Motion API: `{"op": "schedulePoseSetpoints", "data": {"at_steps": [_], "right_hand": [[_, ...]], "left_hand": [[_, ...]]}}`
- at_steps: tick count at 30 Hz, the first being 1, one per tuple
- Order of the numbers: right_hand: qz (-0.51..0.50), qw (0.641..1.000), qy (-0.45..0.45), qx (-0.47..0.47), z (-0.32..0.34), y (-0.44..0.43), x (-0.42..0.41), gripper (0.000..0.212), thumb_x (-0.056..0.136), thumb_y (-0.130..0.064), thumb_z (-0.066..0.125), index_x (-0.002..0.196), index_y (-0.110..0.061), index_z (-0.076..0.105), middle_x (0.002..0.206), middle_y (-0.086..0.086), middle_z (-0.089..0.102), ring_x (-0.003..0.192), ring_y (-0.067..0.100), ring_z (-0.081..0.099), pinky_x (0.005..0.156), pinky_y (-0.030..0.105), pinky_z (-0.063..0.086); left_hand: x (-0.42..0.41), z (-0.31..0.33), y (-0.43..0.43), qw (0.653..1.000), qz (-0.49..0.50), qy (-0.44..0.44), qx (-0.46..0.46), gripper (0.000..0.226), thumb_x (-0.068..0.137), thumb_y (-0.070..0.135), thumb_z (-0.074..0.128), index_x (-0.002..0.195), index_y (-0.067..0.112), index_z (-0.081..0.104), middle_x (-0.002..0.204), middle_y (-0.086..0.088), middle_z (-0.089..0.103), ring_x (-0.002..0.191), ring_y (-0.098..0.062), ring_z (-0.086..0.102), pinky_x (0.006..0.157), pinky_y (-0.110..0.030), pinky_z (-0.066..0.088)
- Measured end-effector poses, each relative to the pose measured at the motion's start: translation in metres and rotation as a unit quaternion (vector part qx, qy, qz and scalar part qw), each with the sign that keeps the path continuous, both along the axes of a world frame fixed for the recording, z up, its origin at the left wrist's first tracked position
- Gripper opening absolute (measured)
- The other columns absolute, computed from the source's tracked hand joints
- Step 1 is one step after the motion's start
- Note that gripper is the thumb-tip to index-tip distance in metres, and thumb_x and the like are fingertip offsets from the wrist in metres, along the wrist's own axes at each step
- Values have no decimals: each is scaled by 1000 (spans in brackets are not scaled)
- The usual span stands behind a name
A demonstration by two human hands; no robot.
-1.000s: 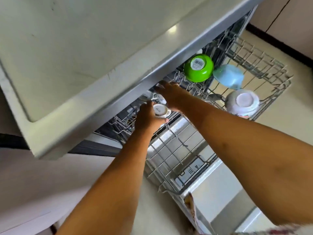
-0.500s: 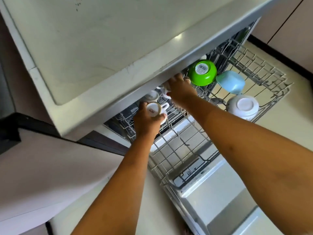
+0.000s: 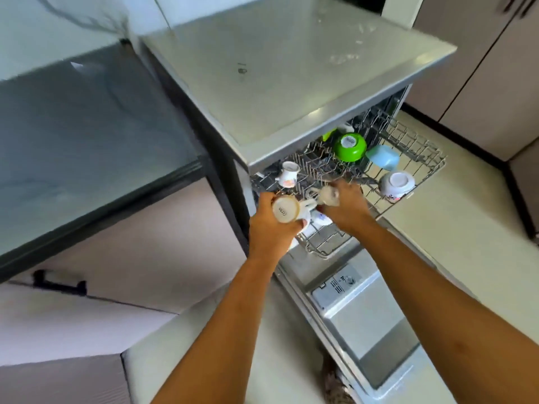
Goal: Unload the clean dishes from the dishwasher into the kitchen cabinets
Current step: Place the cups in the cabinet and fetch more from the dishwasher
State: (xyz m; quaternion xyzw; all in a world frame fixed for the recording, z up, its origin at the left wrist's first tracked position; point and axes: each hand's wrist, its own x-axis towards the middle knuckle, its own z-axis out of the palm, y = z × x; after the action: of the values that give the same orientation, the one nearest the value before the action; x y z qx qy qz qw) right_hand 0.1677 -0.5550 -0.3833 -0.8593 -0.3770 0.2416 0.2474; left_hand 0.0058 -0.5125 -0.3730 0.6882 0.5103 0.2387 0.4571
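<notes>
My left hand (image 3: pixel 269 228) grips an upturned white cup (image 3: pixel 285 210), its stamped base facing me, just above the near corner of the pulled-out wire rack (image 3: pixel 420 170). Beside it, my right hand (image 3: pixel 347 209) holds a second, blurred cup (image 3: pixel 328 196) over the rack. A third white cup (image 3: pixel 287 174) with a floral print stands upside down at the rack's left, under the dishwasher's top. Further back in the rack sit a green bowl (image 3: pixel 350 147), a light blue bowl (image 3: pixel 382 157) and a white bowl (image 3: pixel 396 183), all upside down.
The dishwasher door (image 3: pixel 364 316) lies open flat below my arms. The dishwasher's grey top (image 3: pixel 291 68) overhangs the rack. A dark glass counter (image 3: pixel 87 135) and a cabinet front with a black handle (image 3: pixel 59 284) stand to the left. Beige cabinet doors (image 3: pixel 481 68) are at the right.
Both hands have drawn back from under the dishwasher's top toward me, each lifting a cup clear of the rack. The view has pulled up and back.
</notes>
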Motion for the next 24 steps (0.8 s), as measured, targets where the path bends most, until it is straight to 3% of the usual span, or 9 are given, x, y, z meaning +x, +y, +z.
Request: {"op": "schedulePoseSetpoints", "data": {"at_steps": [2,6,9,13,15,18,21,22,24], "right_hand": [[30,999,-17,-9,35,-13,-31,70,79,-37,73,138,-14,43,136,17,46,124,32,45,99,34,40],[78,995,-13,55,116,-18,-110,65,78,-37,74,132,-10,50,129,15,53,118,30,51,95,33,41],[114,985,-18,128,176,-7,-174,64,73,-35,77,127,-9,55,124,14,58,114,29,54,91,30,41],[160,965,-14,206,256,18,-239,60,72,-37,78,122,-10,60,117,8,64,107,25,57,89,30,44],[188,946,9,264,306,29,-275,52,72,-34,78,117,-13,63,112,4,66,103,22,60,87,28,47],[222,909,48,351,374,43,-316,37,73,-29,79,105,-16,66,97,-2,66,93,16,62,72,18,43],[269,864,55,421,443,64,-343,41,72,-27,80,109,-21,63,98,-6,62,85,9,59,62,3,40],[281,850,48,444,463,72,-347,43,73,-26,80,112,-21,61,99,-7,61,84,8,59,61,1,40],[293,820,35,490,506,88,-356,46,73,-24,80,114,-20,60,100,-7,60,88,11,58,66,5,43]], "left_hand": [[-43,27,-14,1000,9,-25,13,57,60,26,86,105,21,49,97,3,64,87,-19,60,76,-31,52],[-134,87,-19,996,62,-56,39,60,59,31,87,99,25,43,91,4,62,81,-16,59,65,-22,48],[-201,137,-12,985,125,-88,81,59,53,33,90,91,34,44,90,0,67,84,-22,65,73,-38,56],[-275,211,0,960,193,-156,133,53,63,20,86,98,24,47,92,1,69,80,-13,65,68,-23,53],[-316,256,10,938,233,-179,185,51,62,19,87,98,23,50,92,5,69,83,-12,66,69,-18,50],[-359,323,28,910,264,-206,247,49,60,15,87,93,30,55,90,11,68,83,-11,65,65,-16,51],[-387,393,45,873,281,-229,327,44,65,8,83,85,35,55,76,17,70,73,-2,66,56,-12,49],[-393,414,51,863,282,-232,348,42,68,5,80,84,34,54,70,20,69,68,1,66,53,-10,47],[-402,456,66,845,292,-225,387,39,69,11,81,85,35,54,77,18,68,77,-6,67,61,-19,52]]}}
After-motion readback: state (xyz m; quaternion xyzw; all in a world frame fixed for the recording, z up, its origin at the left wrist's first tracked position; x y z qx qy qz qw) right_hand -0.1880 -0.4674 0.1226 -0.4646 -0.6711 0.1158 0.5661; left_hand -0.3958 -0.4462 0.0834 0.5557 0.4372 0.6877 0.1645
